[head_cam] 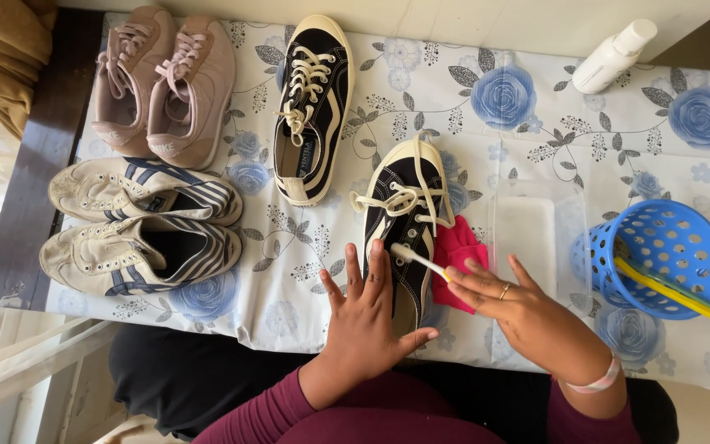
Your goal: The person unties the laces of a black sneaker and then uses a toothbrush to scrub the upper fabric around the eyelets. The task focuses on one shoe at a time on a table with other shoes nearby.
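A black canvas sneaker (404, 205) with cream laces lies in front of me on the flowered tablecloth (519, 123). My left hand (367, 316) rests flat on the sneaker's heel end, fingers spread. My right hand (507, 304) holds a small white brush (417, 258) by its yellow handle, and the bristle end touches the sneaker's side. A pink cloth (458, 251) lies bunched beside the sneaker, partly under my right fingers.
The matching black sneaker (312, 107) lies farther back. A pink pair (166, 82) and a worn white striped pair (141, 226) lie at the left. A clear plastic tray (527, 234), a blue perforated basket (659, 255) with yellow sticks and a white bottle (614, 53) stand right.
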